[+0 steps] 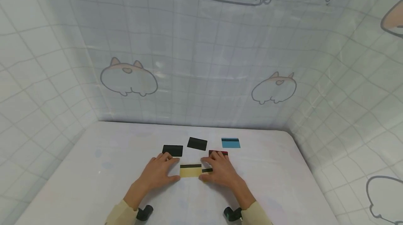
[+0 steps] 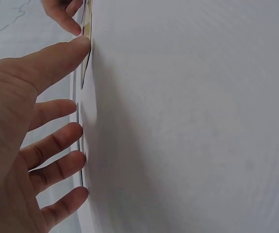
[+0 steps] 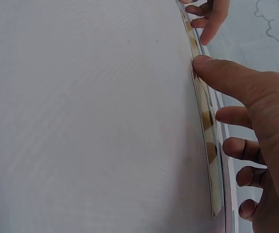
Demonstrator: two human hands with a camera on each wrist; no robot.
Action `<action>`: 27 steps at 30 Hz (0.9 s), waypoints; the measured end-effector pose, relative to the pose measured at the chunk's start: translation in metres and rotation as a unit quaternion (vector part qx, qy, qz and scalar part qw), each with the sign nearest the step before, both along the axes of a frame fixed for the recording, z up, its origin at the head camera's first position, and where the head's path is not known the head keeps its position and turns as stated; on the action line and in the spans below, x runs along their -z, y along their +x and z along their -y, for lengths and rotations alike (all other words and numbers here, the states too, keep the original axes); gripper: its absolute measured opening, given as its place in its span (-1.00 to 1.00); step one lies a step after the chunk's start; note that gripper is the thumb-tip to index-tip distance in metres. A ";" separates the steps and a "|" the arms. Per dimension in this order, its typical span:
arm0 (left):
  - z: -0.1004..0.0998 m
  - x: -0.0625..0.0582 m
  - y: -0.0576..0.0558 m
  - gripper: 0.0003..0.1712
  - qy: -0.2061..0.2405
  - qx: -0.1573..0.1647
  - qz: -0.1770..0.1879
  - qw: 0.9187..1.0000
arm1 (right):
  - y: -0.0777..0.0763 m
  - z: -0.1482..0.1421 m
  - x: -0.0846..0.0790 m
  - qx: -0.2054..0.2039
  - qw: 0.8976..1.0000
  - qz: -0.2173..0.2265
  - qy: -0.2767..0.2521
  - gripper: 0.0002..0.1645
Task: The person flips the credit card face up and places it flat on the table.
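Observation:
A yellow card (image 1: 190,172) with a black stripe lies flat between my two hands. My left hand (image 1: 161,171) rests at its left end, thumb tip at the lower corner and fingers spread near a black card (image 1: 172,150). My right hand (image 1: 221,171) is at the other end, its thumb at the seam where a second striped card (image 1: 206,170) meets the yellow one. Most of that second card is hidden under the right hand. Right fingertips overlap a dark card with red (image 1: 218,153). In the right wrist view, the cards (image 3: 205,116) appear nearly edge-on beside the thumb.
Another black card (image 1: 197,143) lies tilted farther back, with a blue striped card (image 1: 231,143) to its right. The white table (image 1: 94,169) meets a patterned curtain (image 1: 201,88) behind and at both sides. Black wrist devices sit by both sleeves.

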State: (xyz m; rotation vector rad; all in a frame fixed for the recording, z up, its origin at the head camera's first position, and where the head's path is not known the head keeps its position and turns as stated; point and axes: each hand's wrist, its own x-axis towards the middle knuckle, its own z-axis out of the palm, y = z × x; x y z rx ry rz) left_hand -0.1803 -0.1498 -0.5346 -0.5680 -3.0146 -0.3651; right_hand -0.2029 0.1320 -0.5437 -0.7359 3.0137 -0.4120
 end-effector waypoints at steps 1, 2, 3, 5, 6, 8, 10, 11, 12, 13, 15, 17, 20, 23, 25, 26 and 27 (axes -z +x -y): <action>0.000 0.000 0.000 -0.25 0.000 0.001 0.001 1.000 | 0.000 0.000 0.000 -0.001 1.000 0.000 -0.001 -0.22; -0.001 0.000 0.000 -0.26 0.002 0.002 0.000 1.000 | 0.000 0.000 0.000 -0.002 1.000 0.000 -0.001 -0.22; -0.001 0.000 0.000 -0.27 0.002 0.004 -0.001 1.000 | 0.000 0.000 0.000 -0.002 1.000 0.001 0.001 -0.22; -0.002 0.001 0.000 -0.29 0.001 0.008 -0.004 1.000 | 0.000 0.000 0.001 -0.002 1.000 0.003 0.001 -0.23; -0.003 0.001 0.000 -0.30 0.002 0.010 -0.007 1.000 | -0.001 0.000 0.001 -0.003 1.000 0.004 0.003 -0.24; -0.003 0.002 0.000 -0.31 0.001 0.013 -0.012 1.000 | -0.001 0.000 0.002 -0.005 1.000 0.006 0.002 -0.25; -0.003 0.003 0.001 -0.33 0.001 0.016 -0.017 1.000 | -0.001 0.000 0.002 -0.006 1.000 0.007 -0.002 -0.27; -0.003 0.003 0.001 -0.33 0.002 0.017 -0.020 1.000 | 0.000 0.000 0.002 -0.007 1.000 0.008 -0.005 -0.29; -0.003 0.003 0.001 -0.34 0.003 0.018 -0.023 1.000 | 0.000 0.001 0.001 -0.007 1.000 0.008 -0.008 -0.30; -0.003 0.003 0.001 -0.35 0.004 0.019 -0.024 1.000 | 0.000 0.001 0.001 -0.008 1.000 0.009 -0.011 -0.31; -0.003 0.004 0.000 -0.36 0.006 0.021 -0.027 0.999 | 0.000 0.001 0.000 -0.009 1.000 0.012 -0.015 -0.33; -0.003 0.004 0.000 -0.38 0.007 0.021 -0.027 0.999 | 0.000 0.001 -0.001 -0.010 1.000 0.014 -0.018 -0.35; -0.004 0.004 0.000 -0.41 0.012 0.019 -0.021 1.000 | 0.000 0.001 -0.001 -0.011 1.000 0.019 -0.022 -0.38; -0.005 0.003 0.001 -0.43 0.016 0.017 -0.016 1.000 | 0.001 0.001 0.000 -0.011 0.999 0.021 -0.025 -0.40; -0.006 0.003 0.001 -0.45 0.020 0.016 -0.012 1.000 | 0.001 0.002 0.000 -0.011 0.999 0.022 -0.027 -0.41; -0.006 0.003 0.002 -0.46 0.022 0.015 -0.011 1.000 | 0.001 0.002 0.000 -0.011 0.999 0.023 -0.028 -0.41; -0.007 0.003 0.002 -0.46 0.024 0.015 -0.010 1.000 | 0.001 0.001 0.000 -0.011 0.999 0.024 -0.029 -0.41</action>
